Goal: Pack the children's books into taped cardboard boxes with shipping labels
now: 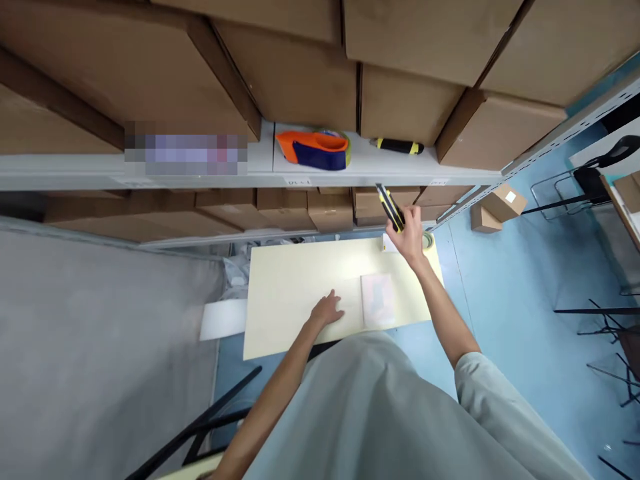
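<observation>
Right hand (409, 235): while its fingers gripped a yellow-black cutter (391, 208), it hung above the table (290, 287).
Left hand (327, 309): fingers spread, near a pale packet (377, 300).

Room with a smooth light-blue floor (520, 280) and a plain grey wall (100, 333) at left.
A light-grey metal shelving unit (225, 181), stacked with brown cardboard boxes (410, 100), spans the view beyond a cream rectangular surface (290, 287); toward the right stands a black chair (620, 151) with a thin metal frame, and the floor has a soft sheen.
</observation>
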`<state>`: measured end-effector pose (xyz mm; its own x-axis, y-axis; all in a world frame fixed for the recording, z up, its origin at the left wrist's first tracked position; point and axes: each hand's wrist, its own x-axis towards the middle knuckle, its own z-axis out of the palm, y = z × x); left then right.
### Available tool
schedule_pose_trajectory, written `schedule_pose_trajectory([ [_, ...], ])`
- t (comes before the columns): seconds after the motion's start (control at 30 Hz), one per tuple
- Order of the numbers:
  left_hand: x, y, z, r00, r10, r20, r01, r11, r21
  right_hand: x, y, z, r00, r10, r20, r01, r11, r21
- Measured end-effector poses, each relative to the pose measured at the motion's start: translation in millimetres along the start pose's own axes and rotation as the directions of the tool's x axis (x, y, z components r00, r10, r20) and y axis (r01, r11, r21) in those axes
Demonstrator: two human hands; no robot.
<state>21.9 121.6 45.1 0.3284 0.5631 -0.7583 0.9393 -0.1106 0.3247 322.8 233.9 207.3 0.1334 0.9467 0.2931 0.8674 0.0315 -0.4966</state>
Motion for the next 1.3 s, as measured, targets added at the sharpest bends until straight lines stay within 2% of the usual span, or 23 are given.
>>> schedule_pose_trajectory([
  [0.07, 3, -1, 2.6, 1.0, 0.009, 0.001, -0.009, 1.0, -0.011, -54, 3, 28, 0.987, 0.108, 0.12, -0.115, 0.992, 0.05],
  [0.1, 6, -2, 4.7, 1.0, 0.019, 0.001, -0.019, 1.0, -0.017, -81, 4, 43, 0.963, 0.169, 0.21, -0.184, 0.981, 0.053],
  [0.17, 13, -7, 10.0, 0.999, 0.035, -0.004, -0.035, 0.999, -0.031, -131, 6, 72, 0.88, 0.254, 0.402, -0.284, 0.959, 0.016],
  [0.27, 20, -14, 15.4, 0.995, 0.082, -0.05, -0.082, 0.997, -0.002, -187, 4, 103, 0.735, 0.254, 0.628, -0.265, 0.961, -0.077],
  [0.37, 20, -14, 11.9, 0.991, 0.109, -0.082, -0.103, 0.992, 0.079, -215, -1, 117, 0.614, 0.288, 0.735, -0.206, 0.957, -0.203],
  [0.47, 21, -6, 4.4, 0.992, 0.103, -0.076, -0.095, 0.989, 0.11, -221, -8, 121, 0.551, 0.345, 0.76, -0.176, 0.938, -0.299],
  [0.57, 29, 6, 0.3, 0.995, 0.086, -0.056, -0.076, 0.984, 0.162, -217, -14, 123, 0.527, 0.355, 0.772, -0.145, 0.933, -0.33],
  [0.77, 48, 33, 7.3, 0.998, 0.052, -0.041, -0.042, 0.975, 0.217, -209, -18, 127, 0.514, 0.368, 0.775, -0.116, 0.925, -0.362],
  [0.9, 55, 47, 14.1, 0.999, 0.02, -0.049, -0.009, 0.979, 0.204, -209, -15, 130, 0.531, 0.376, 0.759, -0.137, 0.922, -0.361],
  [1.07, 57, 50, 14.4, 0.999, -0.016, -0.029, 0.021, 0.979, 0.205, -208, -12, 132, 0.546, 0.381, 0.746, -0.147, 0.92, -0.362],
  [1.3, 53, 52, 7.6, 0.999, -0.041, -0.012, 0.042, 0.966, 0.253, -198, -13, 132, 0.504, 0.364, 0.784, -0.068, 0.921, -0.384],
])
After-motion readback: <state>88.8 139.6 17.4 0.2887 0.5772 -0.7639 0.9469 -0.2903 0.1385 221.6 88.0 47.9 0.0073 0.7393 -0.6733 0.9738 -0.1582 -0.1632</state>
